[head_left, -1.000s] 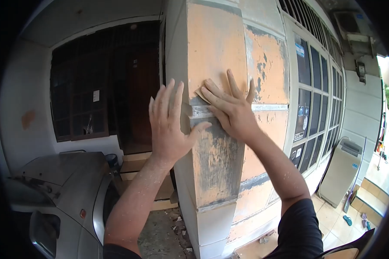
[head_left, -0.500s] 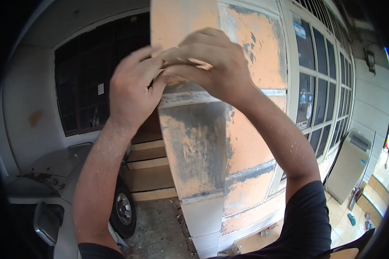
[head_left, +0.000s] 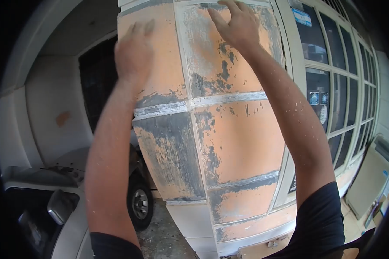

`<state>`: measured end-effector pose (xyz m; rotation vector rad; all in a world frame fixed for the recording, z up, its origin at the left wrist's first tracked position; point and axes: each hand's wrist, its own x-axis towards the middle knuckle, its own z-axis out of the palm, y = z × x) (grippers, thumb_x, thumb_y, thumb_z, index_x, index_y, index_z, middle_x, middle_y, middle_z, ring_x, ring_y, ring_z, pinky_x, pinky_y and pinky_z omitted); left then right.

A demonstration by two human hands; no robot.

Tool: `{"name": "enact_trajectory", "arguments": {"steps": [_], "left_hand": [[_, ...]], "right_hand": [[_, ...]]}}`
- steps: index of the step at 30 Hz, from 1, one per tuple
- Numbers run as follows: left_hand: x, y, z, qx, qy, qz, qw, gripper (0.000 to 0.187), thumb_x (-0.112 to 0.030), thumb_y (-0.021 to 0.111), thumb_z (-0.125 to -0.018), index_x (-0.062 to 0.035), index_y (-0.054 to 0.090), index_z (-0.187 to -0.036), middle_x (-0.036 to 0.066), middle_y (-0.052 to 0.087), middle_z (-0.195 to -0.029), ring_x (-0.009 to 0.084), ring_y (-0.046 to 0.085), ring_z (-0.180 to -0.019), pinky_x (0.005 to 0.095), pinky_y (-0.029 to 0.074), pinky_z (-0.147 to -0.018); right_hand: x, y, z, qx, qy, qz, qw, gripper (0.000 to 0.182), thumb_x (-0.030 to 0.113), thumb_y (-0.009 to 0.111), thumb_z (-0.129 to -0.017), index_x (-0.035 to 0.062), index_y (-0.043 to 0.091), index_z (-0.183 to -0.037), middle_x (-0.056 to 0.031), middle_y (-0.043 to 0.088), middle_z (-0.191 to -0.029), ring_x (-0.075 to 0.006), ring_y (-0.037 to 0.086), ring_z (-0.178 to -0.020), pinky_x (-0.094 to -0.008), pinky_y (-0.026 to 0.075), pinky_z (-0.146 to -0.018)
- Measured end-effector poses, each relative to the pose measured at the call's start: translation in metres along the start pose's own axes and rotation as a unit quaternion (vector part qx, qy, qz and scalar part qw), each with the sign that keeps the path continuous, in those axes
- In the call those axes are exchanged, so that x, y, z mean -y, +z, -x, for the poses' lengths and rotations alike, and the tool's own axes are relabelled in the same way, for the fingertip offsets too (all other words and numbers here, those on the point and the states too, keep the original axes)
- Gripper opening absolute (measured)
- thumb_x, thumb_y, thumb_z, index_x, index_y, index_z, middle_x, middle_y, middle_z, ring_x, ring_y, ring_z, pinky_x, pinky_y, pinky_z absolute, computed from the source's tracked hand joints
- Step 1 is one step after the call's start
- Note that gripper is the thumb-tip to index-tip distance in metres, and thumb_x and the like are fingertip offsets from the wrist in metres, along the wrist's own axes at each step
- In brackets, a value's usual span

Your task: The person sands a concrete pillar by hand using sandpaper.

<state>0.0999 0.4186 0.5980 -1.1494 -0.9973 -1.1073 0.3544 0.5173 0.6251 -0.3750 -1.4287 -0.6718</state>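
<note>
A square pillar (head_left: 242,134) stands before me, its peach paint peeling in patches that bare dark grey underneath. My left hand (head_left: 135,54) is raised in front of its upper left face, blurred by motion, fingers pointing up and apart with nothing seen in them. Up at the top of the right face is my right hand (head_left: 240,26), fingers spread and holding nothing that shows. Pale specks dot both forearms. A whitish ledge strip (head_left: 160,110) crosses the pillar below the hands.
On the left a silver vehicle (head_left: 71,203) with a side mirror (head_left: 60,211) and a wheel (head_left: 140,203) is parked close to the pillar. White-framed windows (head_left: 328,64) run along the right. A beige appliance-like box (head_left: 367,181) leans there.
My hands, together half a second ago, have come apart, the right moving up and right, the left slightly up. The view has shifted, showing more of the pillar's upper part.
</note>
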Motion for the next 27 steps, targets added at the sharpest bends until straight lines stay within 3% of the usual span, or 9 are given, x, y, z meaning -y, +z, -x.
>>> {"name": "enact_trajectory", "arguments": {"steps": [1,3,6,12,15,18,20,22,27], "left_hand": [[-0.011,0.009,0.018,0.005,0.038,-0.049,0.998,0.054,-0.035,0.053,-0.105,-0.0054,0.052,-0.15,0.019,0.055,-0.151,0.0352,0.054,-0.137,0.0495,0.042,-0.114],[-0.044,0.003,0.062,0.052,0.096,-0.139,0.984,0.081,-0.053,0.054,-0.103,0.0072,0.037,-0.154,0.029,0.037,-0.162,0.0395,0.035,-0.152,0.0597,0.025,-0.122],[-0.068,-0.017,0.107,0.126,0.085,-0.113,0.982,0.102,-0.067,0.054,-0.097,0.0121,0.028,-0.156,0.037,0.026,-0.163,0.0429,0.019,-0.157,0.0655,0.009,-0.124],[-0.077,-0.006,0.06,0.17,0.034,-0.118,0.978,0.107,-0.064,0.057,-0.097,0.0105,0.015,-0.161,0.037,0.02,-0.165,0.0475,0.012,-0.158,0.0644,0.004,-0.125],[-0.077,0.019,0.027,0.134,0.014,-0.148,0.98,0.11,-0.075,0.042,-0.098,0.0102,0.014,-0.161,0.036,0.017,-0.167,0.0477,0.007,-0.158,0.0645,0.003,-0.125],[-0.062,0.033,-0.029,0.107,-0.021,-0.195,0.975,0.111,-0.079,0.035,-0.098,0.0101,0.014,-0.161,0.034,0.013,-0.168,0.0473,0.004,-0.159,0.0637,0.003,-0.126],[-0.056,0.033,-0.041,0.106,-0.046,-0.22,0.969,0.111,-0.08,0.032,-0.098,0.01,0.014,-0.161,0.033,0.011,-0.169,0.047,0.003,-0.159,0.0629,0.003,-0.126],[-0.052,0.034,-0.034,0.105,-0.056,0.036,0.992,0.11,-0.079,0.033,-0.098,0.0097,0.015,-0.162,0.03,0.01,-0.17,0.0463,0.002,-0.159,0.0603,0.003,-0.127],[-0.033,0.03,0.018,0.099,0.095,0.113,0.984,0.114,-0.078,0.044,-0.096,0.0043,0.005,-0.164,0.028,0.009,-0.171,0.0438,0.004,-0.16,0.0594,-0.003,-0.127]], "right_hand": [[-0.019,0.021,0.014,-0.151,-0.044,0.093,0.983,0.051,0.053,0.065,-0.097,0.0188,0.066,-0.134,-0.0088,0.062,-0.141,-0.0314,0.049,-0.141,-0.0512,0.032,-0.119],[-0.044,0.046,0.052,-0.124,-0.018,0.141,0.982,0.058,0.059,0.058,-0.098,0.0209,0.06,-0.142,-0.0102,0.052,-0.151,-0.0337,0.038,-0.148,-0.0545,0.023,-0.123],[-0.044,0.048,0.066,-0.08,0.012,0.183,0.98,0.067,0.065,0.047,-0.101,0.0252,0.047,-0.155,-0.0121,0.038,-0.164,-0.0379,0.019,-0.158,-0.059,0.008,-0.128],[-0.043,0.047,0.066,-0.085,0.034,0.201,0.975,0.068,0.066,0.048,-0.1,0.026,0.048,-0.155,-0.0084,0.039,-0.164,-0.0342,0.025,-0.157,-0.0568,0.011,-0.129],[-0.029,0.027,0.066,-0.047,0.049,0.134,0.989,0.07,0.054,0.067,-0.093,0.0138,0.055,-0.15,-0.0182,0.04,-0.163,-0.0382,0.025,-0.156,-0.0566,0.017,-0.127],[-0.049,0.051,0.066,-0.095,0.011,0.202,0.975,0.067,0.065,0.05,-0.1,0.0255,0.051,-0.154,-0.0064,0.042,-0.163,-0.032,0.027,-0.156,-0.0552,0.013,-0.129],[-0.053,0.051,0.066,-0.096,0.001,0.196,0.976,0.066,0.064,0.051,-0.1,0.0255,0.051,-0.153,-0.0059,0.043,-0.162,-0.0317,0.028,-0.156,-0.0549,0.013,-0.129],[-0.059,0.049,0.069,-0.097,-0.005,0.193,0.976,0.066,0.064,0.052,-0.099,0.0256,0.052,-0.153,-0.0054,0.044,-0.162,-0.0313,0.029,-0.155,-0.0545,0.013,-0.129],[-0.063,0.042,0.066,-0.072,0.004,0.186,0.98,0.068,0.063,0.054,-0.099,0.0232,0.052,-0.154,-0.0037,0.042,-0.164,-0.031,0.028,-0.156,-0.0532,0.013,-0.129]]}}
